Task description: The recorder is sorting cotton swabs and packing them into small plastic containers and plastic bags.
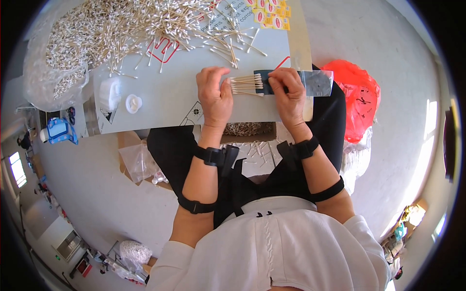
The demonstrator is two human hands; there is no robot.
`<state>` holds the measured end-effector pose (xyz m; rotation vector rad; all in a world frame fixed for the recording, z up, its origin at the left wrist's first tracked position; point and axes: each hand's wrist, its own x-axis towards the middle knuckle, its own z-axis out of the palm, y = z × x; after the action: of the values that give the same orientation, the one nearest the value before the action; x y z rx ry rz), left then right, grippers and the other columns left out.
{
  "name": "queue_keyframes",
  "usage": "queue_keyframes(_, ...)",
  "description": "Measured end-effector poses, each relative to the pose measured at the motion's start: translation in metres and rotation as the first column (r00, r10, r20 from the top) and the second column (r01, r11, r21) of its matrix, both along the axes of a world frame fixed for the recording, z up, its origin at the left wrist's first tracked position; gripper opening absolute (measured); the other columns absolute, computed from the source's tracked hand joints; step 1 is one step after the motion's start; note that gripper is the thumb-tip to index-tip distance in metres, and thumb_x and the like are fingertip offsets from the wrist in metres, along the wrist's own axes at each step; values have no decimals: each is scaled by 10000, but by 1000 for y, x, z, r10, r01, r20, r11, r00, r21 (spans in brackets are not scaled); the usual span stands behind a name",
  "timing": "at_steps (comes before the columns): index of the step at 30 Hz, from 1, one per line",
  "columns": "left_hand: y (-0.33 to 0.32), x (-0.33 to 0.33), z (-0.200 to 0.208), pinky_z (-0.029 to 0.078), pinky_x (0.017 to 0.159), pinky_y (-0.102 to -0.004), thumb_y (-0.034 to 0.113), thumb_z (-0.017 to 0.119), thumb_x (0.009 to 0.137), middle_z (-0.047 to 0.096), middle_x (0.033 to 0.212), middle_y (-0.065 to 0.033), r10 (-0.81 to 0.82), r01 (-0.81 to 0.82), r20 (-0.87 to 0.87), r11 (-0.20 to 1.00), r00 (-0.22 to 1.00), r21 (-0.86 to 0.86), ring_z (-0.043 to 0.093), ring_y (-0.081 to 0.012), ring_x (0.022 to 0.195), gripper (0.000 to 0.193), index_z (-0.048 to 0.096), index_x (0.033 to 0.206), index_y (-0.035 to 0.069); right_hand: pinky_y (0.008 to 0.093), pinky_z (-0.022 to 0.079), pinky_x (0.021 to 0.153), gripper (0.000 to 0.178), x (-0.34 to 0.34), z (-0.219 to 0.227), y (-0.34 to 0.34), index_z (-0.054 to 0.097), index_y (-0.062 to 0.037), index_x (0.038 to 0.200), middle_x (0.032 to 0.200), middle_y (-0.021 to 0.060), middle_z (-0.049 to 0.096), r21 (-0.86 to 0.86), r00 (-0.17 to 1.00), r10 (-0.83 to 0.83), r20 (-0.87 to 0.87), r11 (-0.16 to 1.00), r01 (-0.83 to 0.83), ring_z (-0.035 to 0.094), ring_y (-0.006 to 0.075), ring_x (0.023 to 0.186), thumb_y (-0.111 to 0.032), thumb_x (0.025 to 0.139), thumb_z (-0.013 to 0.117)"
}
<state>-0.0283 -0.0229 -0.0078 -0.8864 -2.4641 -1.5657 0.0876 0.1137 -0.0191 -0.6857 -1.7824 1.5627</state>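
Over the front part of the grey tabletop, my left hand (213, 97) is closed around one end of a small bundle of cotton swabs (246, 84). The swabs lie side by side and point right, their white tips at the edge of a flat packet (318, 83) that is part dark, part clear plastic. My right hand (290, 94) pinches this packet near its left end, thumb against fingers. How far the tips reach into the packet, I cannot tell. Loose cotton swabs (230, 51) are scattered just beyond my left hand.
A big heap of swabs (131, 24) spreads from a clear plastic bag (36, 82) at the far left. Nearer stand a white container (110, 93) and a small round white cap (133, 103). Yellow stickers (272, 14) lie far right; a red bag (361, 104) is beside the table. Below sits a box (250, 138) of swabs.
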Motion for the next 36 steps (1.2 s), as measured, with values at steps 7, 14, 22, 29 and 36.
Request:
queue_keyframes(7,2,-6,10,452,811,-382,-11,731,693,563,902,-36,-257,185,-145,904,955,-385,536,-265,910,203,658,858,82,369,488,720,118,-3,-1,-5,693,-84,843,836,53,574,558,967,28,253,812,-170,596,262,801,-77,732,733)
queue_keyframes(14,-1,0,9,441,820,-391,-4,720,683,567,903,-35,-320,208,-177,861,931,-465,536,-273,913,182,616,804,82,381,481,708,112,-3,-4,-4,691,-100,829,819,52,576,569,973,28,228,808,-157,594,263,793,-77,726,729)
queue_keyframes(22,-2,2,9,448,804,-405,-6,715,706,571,902,-46,-248,165,-178,908,952,-385,538,-281,902,182,615,840,67,354,504,686,142,-1,-6,-6,668,-62,844,838,83,583,395,993,-4,119,917,-44,603,275,772,22,731,690)
queue_keyframes(29,8,-2,10,455,771,-389,-14,718,708,571,844,-46,-264,174,-180,898,948,-404,544,-272,854,170,625,824,69,270,491,681,143,3,0,-5,647,-33,875,870,63,581,178,996,-9,88,984,-7,588,166,747,78,785,648)
queue_keyframes(36,16,-10,5,420,749,-404,0,685,731,563,842,-54,-353,195,-223,832,909,-519,520,-275,849,141,580,786,75,263,487,674,147,2,-1,-4,657,-37,892,873,54,581,142,999,-12,49,990,5,581,150,745,81,805,640)
